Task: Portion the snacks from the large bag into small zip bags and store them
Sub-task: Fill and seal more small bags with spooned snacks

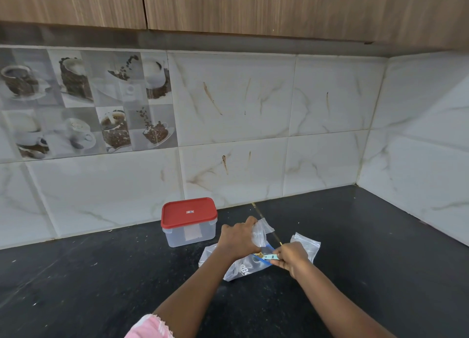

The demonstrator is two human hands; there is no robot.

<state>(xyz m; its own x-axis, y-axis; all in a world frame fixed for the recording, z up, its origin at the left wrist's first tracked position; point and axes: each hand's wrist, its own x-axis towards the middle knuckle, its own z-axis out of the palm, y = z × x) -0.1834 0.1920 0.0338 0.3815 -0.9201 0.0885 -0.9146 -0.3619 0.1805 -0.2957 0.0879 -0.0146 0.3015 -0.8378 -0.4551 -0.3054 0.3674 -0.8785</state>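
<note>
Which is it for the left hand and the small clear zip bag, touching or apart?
Touching. The head view shows the left hand with its fingers curled round the bunched end of the small clear zip bag.

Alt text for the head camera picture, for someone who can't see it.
Two hands work over clear bags on a black countertop: the left hand grips a small zip bag, the right hand pinches the blue-edged mouth of the large bag. A red-lidded container stands behind them.
</note>
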